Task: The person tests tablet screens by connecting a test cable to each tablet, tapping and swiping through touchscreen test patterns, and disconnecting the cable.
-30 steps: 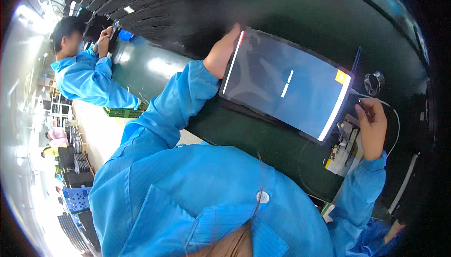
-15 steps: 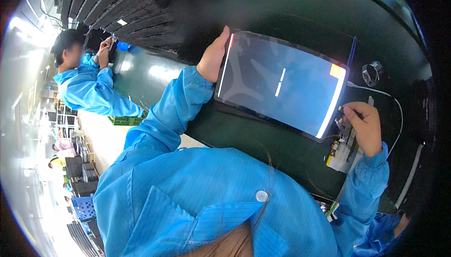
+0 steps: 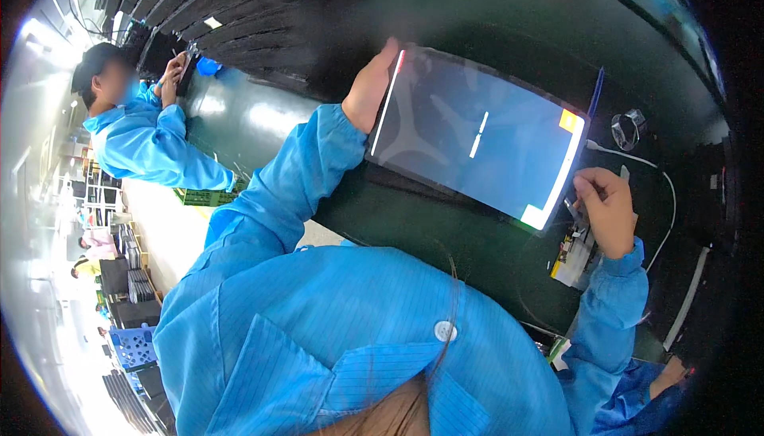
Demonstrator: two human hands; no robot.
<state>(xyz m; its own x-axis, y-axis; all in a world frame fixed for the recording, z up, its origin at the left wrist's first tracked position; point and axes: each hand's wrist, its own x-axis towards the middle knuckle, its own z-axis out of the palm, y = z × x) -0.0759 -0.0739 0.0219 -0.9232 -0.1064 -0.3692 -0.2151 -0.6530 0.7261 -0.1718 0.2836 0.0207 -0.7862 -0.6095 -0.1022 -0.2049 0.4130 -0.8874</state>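
Display panel: large, thin, dark rectangular screen lying flat on the dark green worktop, its long edges lit white, a small orange patch at one corner
Place: between the person's two arms, its far short edge under the left hand, its near corner just beside the right hand
Left hand: fingers wrapped over the panel's edge, gripping it
Right hand: fingers pinched together on something small at the panel's corner, above a small circuit board; what they pinch is too small to tell
Cable: thin white lead running past the right hand toward the worktop's rim
Handling, as judged: likely stiff yet brittle glass, light for its size, smooth and slippery on the face
Where to hold: by the edges or frame, both hands, never pressing the lit face or the corner connector
Risk: flexing or twisting it could crack it; a tug may strain the lead
Nearby: a co-worker in a blue coat at the same worktop, well apart
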